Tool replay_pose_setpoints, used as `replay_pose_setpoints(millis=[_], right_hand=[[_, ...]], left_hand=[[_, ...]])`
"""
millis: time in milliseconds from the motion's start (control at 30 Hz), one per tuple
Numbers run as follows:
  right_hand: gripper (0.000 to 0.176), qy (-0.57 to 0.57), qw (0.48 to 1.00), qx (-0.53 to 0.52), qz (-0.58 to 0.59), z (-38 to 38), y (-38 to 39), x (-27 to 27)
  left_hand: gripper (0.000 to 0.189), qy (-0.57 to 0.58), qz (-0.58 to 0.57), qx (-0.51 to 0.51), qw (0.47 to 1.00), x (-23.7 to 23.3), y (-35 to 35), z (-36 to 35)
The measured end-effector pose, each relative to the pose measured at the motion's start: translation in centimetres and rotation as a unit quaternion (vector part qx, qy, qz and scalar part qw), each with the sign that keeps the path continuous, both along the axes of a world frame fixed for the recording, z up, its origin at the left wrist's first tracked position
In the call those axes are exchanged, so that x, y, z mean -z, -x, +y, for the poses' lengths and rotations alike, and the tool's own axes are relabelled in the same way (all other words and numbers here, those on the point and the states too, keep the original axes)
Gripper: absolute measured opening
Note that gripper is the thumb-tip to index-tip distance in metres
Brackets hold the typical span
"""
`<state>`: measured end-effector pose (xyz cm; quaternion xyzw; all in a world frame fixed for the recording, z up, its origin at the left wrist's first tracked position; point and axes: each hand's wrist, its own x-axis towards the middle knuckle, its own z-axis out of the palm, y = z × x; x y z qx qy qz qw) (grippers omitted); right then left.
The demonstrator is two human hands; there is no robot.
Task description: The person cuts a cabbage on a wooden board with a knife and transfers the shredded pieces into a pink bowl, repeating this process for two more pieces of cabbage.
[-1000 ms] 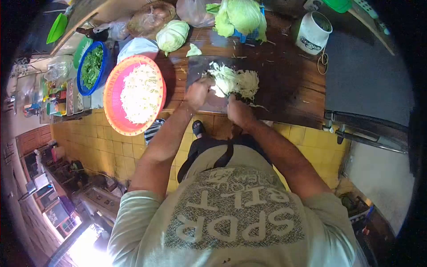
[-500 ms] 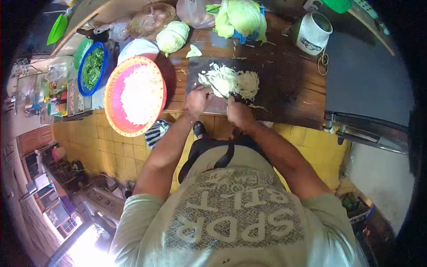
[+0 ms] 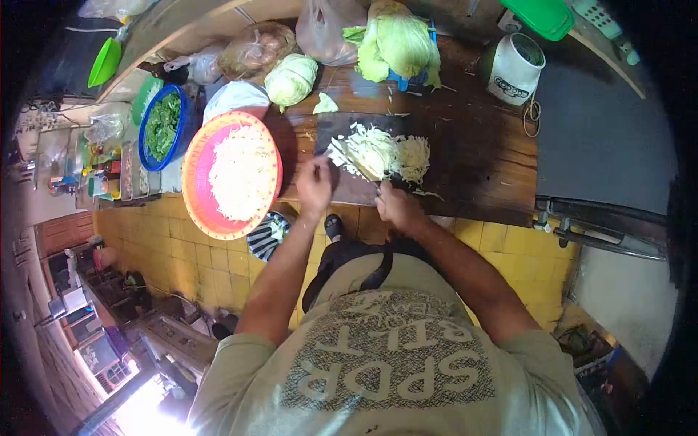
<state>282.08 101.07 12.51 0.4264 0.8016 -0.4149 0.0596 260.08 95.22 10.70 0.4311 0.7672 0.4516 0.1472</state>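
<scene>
My right hand (image 3: 400,207) is closed around the handle of a knife (image 3: 365,170). Its blade slants up and left against the near side of a heap of shredded cabbage (image 3: 374,149). That heap lies on a dark cutting board (image 3: 349,190), with a second pile of finer shreds (image 3: 414,156) touching its right side. My left hand (image 3: 314,183) hovers just left of the heap, apart from it, fingers loosely bent and holding nothing I can see. Left of that hand stands a pink-orange colander (image 3: 190,171) full of shredded cabbage (image 3: 240,174).
Behind the board sit a whole cabbage (image 3: 291,80), a loose leaf piece (image 3: 326,104) and a larger leafy cabbage (image 3: 396,47) on a blue basket. A blue bowl of chopped greens (image 3: 161,127) is far left. A white pot-like container (image 3: 515,69) with a cord stands right.
My left hand has drawn back leftward from the shredded cabbage and the knife. My right hand still holds the knife by the heap. The whole view has shifted slightly.
</scene>
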Motion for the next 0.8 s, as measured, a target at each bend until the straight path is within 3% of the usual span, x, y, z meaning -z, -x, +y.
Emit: replay_pose_setpoints(millis=[67,167,200,233,267,333,467,633,700,733,767,800], right_hand=[[0.040,-0.010,0.999,0.002,0.034,0.0,-1.6,-1.3],[0.044,-0.007,0.999,0.039,-0.011,0.4,-4.7,-2.8],[0.042,-0.040,0.995,0.086,0.016,0.2,-6.2,-2.8],[0.040,-0.074,0.987,0.132,0.045,0.1,-7.7,-2.8],[0.040,-0.077,0.986,0.138,0.042,0.1,-9.3,-2.4],[0.039,-0.149,0.977,0.155,0.000,0.5,-12.5,-1.8],[0.035,-0.082,0.972,0.218,-0.021,0.9,-16.5,-2.7],[0.040,-0.010,0.973,0.228,-0.019,1.4,-17.3,-2.2],[0.036,-0.118,0.965,0.233,-0.002,1.2,-17.1,0.2],[0.036,-0.117,0.966,0.231,0.000,1.7,-16.6,-0.5],[0.041,-0.078,0.974,0.215,0.000,2.7,-15.4,-2.3],[0.046,-0.037,0.980,0.197,-0.001,3.5,-14.2,-3.8]], left_hand=[[0.022,-0.034,0.012,-0.009,0.999,-0.4,2.2,3.7],[0.035,-0.024,0.081,0.033,0.996,1.0,5.6,10.4],[0.041,-0.023,0.108,0.045,0.993,1.1,6.3,12.3],[0.051,0.066,0.058,0.034,0.996,1.3,6.8,13.9],[0.048,0.092,0.075,0.003,0.993,2.0,6.9,15.2],[0.039,0.218,0.181,0.074,0.956,3.2,8.4,17.2],[0.029,0.255,0.164,0.040,0.952,4.5,8.7,18.3],[0.014,0.046,0.105,0.029,0.993,2.8,7.2,15.8],[0.011,-0.026,0.078,0.029,0.996,1.0,5.4,13.3],[0.009,-0.051,0.076,0.012,0.996,-0.3,4.2,12.1],[0.008,-0.043,-0.113,0.013,0.993,-0.4,3.5,10.9],[0.009,-0.071,-0.180,0.040,0.980,-1.8,1.8,9.4]])
